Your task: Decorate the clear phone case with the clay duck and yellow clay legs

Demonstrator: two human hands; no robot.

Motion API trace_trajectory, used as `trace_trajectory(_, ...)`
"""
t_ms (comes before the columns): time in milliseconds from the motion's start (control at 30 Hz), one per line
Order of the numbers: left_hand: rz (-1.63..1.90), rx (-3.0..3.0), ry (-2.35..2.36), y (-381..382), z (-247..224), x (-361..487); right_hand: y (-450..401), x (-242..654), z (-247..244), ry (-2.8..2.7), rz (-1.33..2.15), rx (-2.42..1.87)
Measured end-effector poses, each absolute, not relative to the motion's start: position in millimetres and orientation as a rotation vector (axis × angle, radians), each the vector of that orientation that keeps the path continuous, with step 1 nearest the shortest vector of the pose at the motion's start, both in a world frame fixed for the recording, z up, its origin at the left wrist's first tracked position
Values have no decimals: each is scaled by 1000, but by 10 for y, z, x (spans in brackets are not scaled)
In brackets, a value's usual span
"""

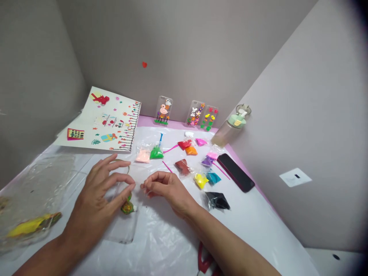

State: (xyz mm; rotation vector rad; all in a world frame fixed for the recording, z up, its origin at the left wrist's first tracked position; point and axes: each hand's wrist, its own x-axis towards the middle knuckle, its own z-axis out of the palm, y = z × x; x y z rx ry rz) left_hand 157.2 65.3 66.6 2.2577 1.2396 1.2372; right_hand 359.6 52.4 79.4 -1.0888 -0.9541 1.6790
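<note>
A clear phone case (123, 230) lies flat on the white plastic sheet, partly under my left hand (106, 188). A small green and brown clay figure (127, 207) with a white bit sits on it. My left hand is over the case, thumb and index finger pinched together; anything between them is too small to name. Just right of the case, my right hand (163, 188) has its fingertips pressed together, and what they hold, if anything, cannot be made out. Packets of coloured clay, such as yellow (201, 181) and black (217, 200), lie beyond and right of my right hand.
Decorated cases (163, 111) lean against the back wall beside a drawn card (106, 122). A bottle (230, 128) and a phone (235, 172) are at the right. Red-handled scissors (203, 260) lie near the front; a clear bag (37, 199) is at the left.
</note>
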Motion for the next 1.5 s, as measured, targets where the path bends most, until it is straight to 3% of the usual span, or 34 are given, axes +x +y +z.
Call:
trace_trajectory(833,1158,2530,1183,636,693,1582,381,3487,836,-1271,1347,-1125)
trace_trajectory(1500,1074,2375,1221,672,628,1545,378,3495,857,-1249,1395,-1099)
